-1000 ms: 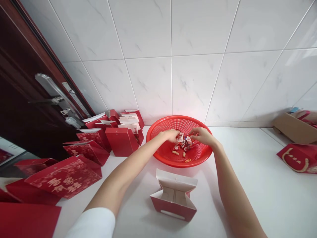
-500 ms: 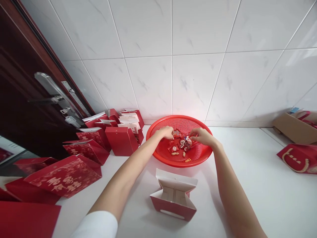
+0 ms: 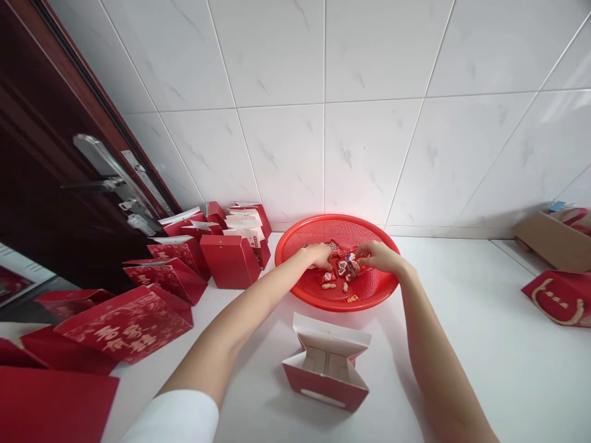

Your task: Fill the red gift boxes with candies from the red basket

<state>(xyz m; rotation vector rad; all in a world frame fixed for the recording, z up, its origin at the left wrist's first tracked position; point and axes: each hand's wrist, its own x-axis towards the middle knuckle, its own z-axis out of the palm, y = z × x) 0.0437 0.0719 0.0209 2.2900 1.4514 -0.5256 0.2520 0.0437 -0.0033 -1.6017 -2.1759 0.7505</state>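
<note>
A red plastic colander basket [image 3: 298, 294] stands against the wall, with wrapped candies [image 3: 347, 268] and a few peanuts [image 3: 329, 285] in it. Inside its left part, my left hand [image 3: 318, 255] reaches down among the candies, its fingers bent together; what they grip, if anything, is hidden. My right hand [image 3: 377, 255] is over the right side of the pile, fingers curled and pinched at the candies' edge; I cannot make out what lies between them. In front of the basket stands an open red paper gift box [image 3: 325, 384], its white inside showing.
Several red gift boxes [image 3: 231, 261] are lined up on the left, beside a dark door with a metal handle [image 3: 99, 163]. At the right stand a cardboard box [image 3: 551, 240] and a red box with a rope handle [image 3: 561, 298]. A tiled wall [image 3: 353, 160] bounds the white tabletop [image 3: 462, 326].
My left hand has moved slightly right and deeper into the candies, partly covering them. My right hand has drawn back a little from the middle of the pile. The view shifted slightly.
</note>
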